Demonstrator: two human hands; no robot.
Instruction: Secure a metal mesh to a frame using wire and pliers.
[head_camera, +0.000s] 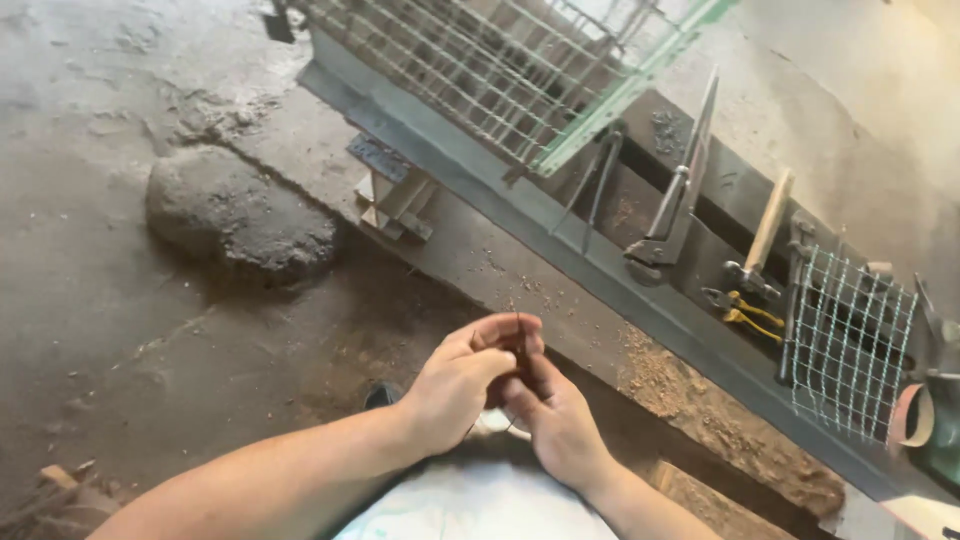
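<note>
A: Head view, entry one. Nearest the lens, both forearms rise from the bottom edge over a pale cloth at the person's lap. What do the hands hold?

B: Left hand (455, 385) and right hand (555, 415) meet fingertip to fingertip, pinched together on a thin dark piece of wire (519, 338) that stands up between the thumbs. Both grasp it; neither is open. Its lower end is hidden by the fingers.

A: Landmark?

B: Long grey steel beam (560, 255), running diagonally from upper left to lower right. The hands and wire sit just on the near side of it, about mid-length.

A: On the beam?

B: Towards its right end: a wooden-handled hammer (765, 238), yellow-handled pliers (745, 310) just beside the hammer head, and a small green-coated wire mesh panel (850, 345) further right. A grey metal clamp-like tool (675, 205) lies left of the hammer. Over the beam's far upper end stands a large wire mesh cage with green edge (500, 70).

A: Off the beam?

B: Well to its left, a rounded grey lump of concrete (235, 215) on the dirt floor.
</note>
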